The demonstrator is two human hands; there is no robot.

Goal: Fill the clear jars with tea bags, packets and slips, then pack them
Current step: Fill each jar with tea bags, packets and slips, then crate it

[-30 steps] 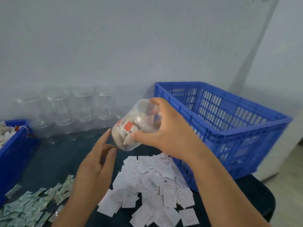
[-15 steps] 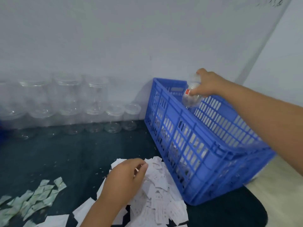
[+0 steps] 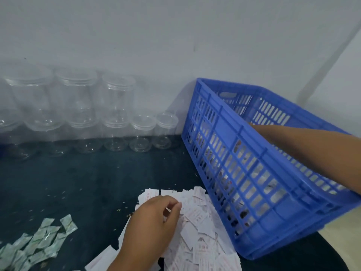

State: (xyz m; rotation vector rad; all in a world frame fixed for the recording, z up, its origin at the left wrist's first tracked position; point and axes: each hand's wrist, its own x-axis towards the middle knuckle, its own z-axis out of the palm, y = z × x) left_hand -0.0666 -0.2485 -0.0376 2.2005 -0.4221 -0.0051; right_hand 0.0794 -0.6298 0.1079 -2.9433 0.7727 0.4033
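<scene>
Head view: the left hand (image 3: 154,218) is curling over the paper slips (image 3: 203,231) on the tabletop (image 3: 88,182), thumb and forefinger pinching at the pile's top. It is the nearer hand for them. The empty clear jars (image 3: 117,106) are standing well beyond it, along the wall. The right hand is lying hidden inside the blue crate (image 3: 254,192) with only its forearm (image 3: 304,151) showing, so I cannot tell its grip.

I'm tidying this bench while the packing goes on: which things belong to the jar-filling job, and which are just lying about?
Job: clear jars, slips under the left hand, green packets, blue crate.
Lying about: small crumbs scattered on the dark table.
</scene>
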